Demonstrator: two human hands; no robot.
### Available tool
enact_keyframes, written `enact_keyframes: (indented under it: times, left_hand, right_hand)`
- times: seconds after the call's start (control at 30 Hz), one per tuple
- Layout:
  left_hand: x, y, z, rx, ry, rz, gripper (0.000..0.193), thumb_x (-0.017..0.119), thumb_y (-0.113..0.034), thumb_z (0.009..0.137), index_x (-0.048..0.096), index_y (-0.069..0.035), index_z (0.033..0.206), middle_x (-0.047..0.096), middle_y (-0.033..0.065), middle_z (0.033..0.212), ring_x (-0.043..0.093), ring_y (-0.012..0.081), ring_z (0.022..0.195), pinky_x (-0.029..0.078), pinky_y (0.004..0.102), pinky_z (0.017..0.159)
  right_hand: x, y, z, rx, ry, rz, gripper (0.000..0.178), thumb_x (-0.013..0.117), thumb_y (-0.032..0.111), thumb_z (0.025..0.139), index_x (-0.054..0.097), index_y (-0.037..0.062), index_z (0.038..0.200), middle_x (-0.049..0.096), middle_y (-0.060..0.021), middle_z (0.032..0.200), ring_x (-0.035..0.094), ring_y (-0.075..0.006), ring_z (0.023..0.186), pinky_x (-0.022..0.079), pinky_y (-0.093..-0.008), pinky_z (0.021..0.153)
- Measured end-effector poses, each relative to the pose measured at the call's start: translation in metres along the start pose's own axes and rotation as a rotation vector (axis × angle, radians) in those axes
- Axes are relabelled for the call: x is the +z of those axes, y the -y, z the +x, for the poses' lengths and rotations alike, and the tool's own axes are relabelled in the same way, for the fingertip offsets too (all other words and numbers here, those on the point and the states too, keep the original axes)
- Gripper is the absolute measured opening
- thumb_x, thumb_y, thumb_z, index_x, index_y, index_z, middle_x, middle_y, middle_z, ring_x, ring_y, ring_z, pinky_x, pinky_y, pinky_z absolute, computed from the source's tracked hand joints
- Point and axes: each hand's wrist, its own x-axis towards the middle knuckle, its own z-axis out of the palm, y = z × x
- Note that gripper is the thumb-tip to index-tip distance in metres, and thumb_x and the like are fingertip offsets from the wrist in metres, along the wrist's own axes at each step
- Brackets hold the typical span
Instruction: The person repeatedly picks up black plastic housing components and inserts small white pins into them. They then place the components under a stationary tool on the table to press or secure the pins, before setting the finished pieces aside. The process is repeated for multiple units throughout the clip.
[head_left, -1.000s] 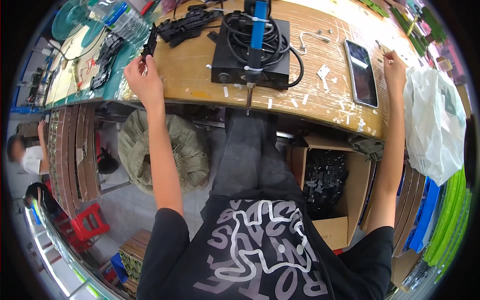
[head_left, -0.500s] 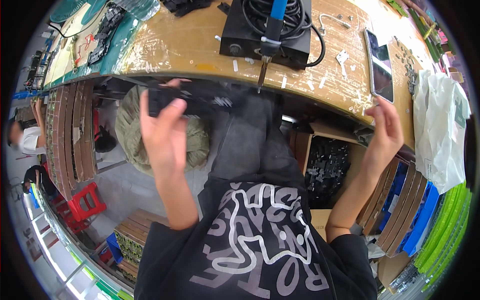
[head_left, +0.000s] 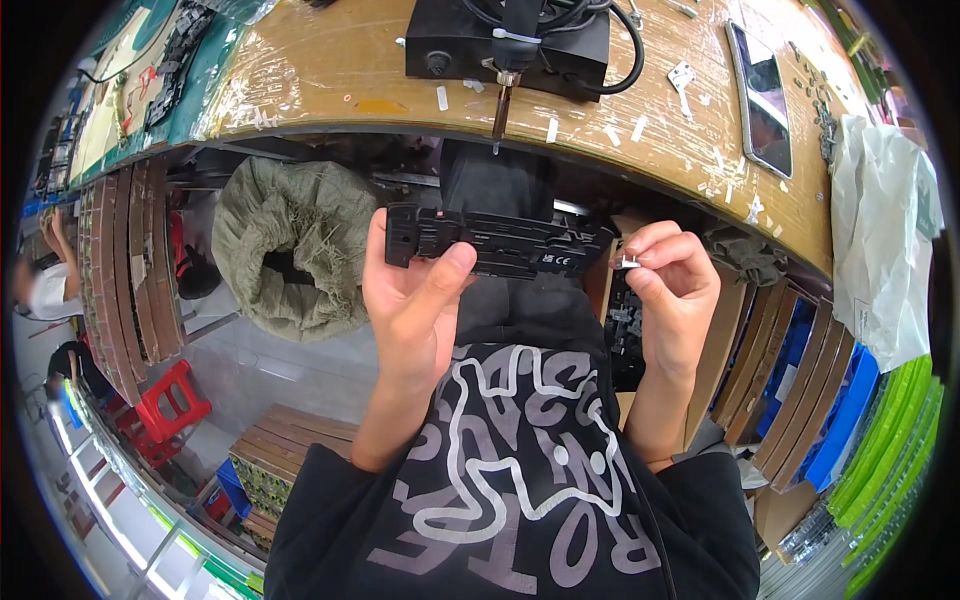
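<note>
My left hand (head_left: 415,310) is closed on one end of a long black plastic casing (head_left: 500,243), thumb on its face. The casing lies roughly level above my lap, and small white print marks its right part. Just off its right end, my right hand (head_left: 678,300) pinches a small silvery metal piece (head_left: 626,263) between thumb and fingertips. A narrow gap separates the metal piece from the casing.
On the bench, a tool with a metal tip (head_left: 501,115) juts over the front edge from a black box (head_left: 430,62). A phone (head_left: 762,110) and white scraps lie rightward. Below are a green woven sack (head_left: 340,290), a carton and a red stool (head_left: 172,402).
My left hand has brought the casing right and down, holding it steady. My right hand has come away from beside the phone, inward to the casing's right end, with the metal piece now visible.
</note>
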Motion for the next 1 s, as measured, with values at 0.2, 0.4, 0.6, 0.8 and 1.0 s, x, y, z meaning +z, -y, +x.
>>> enact_keyframes:
  times: [0.2, 0.4, 0.6, 0.8, 1.0]
  left_hand:
    - [-0.012, 0.008, -0.006, 0.080, 0.109, 0.019, 0.033, 0.050, 0.006, 0.076, 0.039, -0.004, 0.105, 0.051, 0.0123, 0.096, 0.053, 0.0185, 0.086, 0.045, 0.0350, 0.076]
    - [-0.009, 0.008, -0.006, 0.074, 0.079, 0.024, 0.030, 0.058, 0.007, 0.072, 0.036, -0.004, 0.089, 0.052, 0.0128, 0.089, 0.051, 0.0174, 0.084, 0.042, 0.0297, 0.076]
    - [-0.008, 0.010, -0.006, 0.152, 0.183, 0.103, 0.030, 0.054, 0.006, 0.072, 0.035, -0.006, 0.091, 0.049, 0.0132, 0.088, 0.052, 0.0231, 0.085, 0.043, 0.0366, 0.079]
    - [-0.009, 0.009, -0.005, 0.142, 0.208, 0.134, 0.028, 0.056, 0.004, 0.072, 0.034, -0.006, 0.087, 0.049, 0.0129, 0.084, 0.053, 0.0283, 0.088, 0.042, 0.0385, 0.080]
    - [-0.013, 0.011, -0.004, 0.165, 0.270, 0.089, 0.029, 0.056, 0.004, 0.072, 0.035, -0.007, 0.087, 0.051, 0.0131, 0.086, 0.052, 0.0298, 0.089, 0.041, 0.0428, 0.081]
  right_hand:
    - [0.009, 0.001, -0.001, 0.037, -0.004, -0.014, 0.015, 0.060, -0.012, 0.068, 0.054, -0.0025, 0.077, 0.053, -0.0121, 0.093, 0.053, -0.0146, 0.083, 0.044, -0.0247, 0.073]
    - [0.008, 0.000, -0.001, 0.089, -0.011, 0.003, 0.013, 0.060, -0.010, 0.069, 0.053, -0.0024, 0.077, 0.055, -0.0125, 0.091, 0.053, -0.0133, 0.083, 0.044, -0.0241, 0.073]
    - [0.009, -0.001, -0.001, 0.133, -0.034, 0.000, 0.012, 0.060, -0.009, 0.070, 0.053, -0.0019, 0.077, 0.055, -0.0123, 0.090, 0.053, -0.0127, 0.081, 0.043, -0.0235, 0.073]
    - [0.008, -0.005, -0.001, 0.161, -0.047, 0.051, 0.011, 0.061, -0.007, 0.070, 0.054, -0.0008, 0.076, 0.056, -0.0118, 0.089, 0.053, -0.0122, 0.081, 0.042, -0.0229, 0.072]
    - [0.006, -0.005, -0.002, 0.202, -0.047, 0.087, 0.013, 0.061, -0.007, 0.070, 0.053, 0.0000, 0.076, 0.056, -0.0118, 0.088, 0.053, -0.0128, 0.080, 0.042, -0.0227, 0.071]
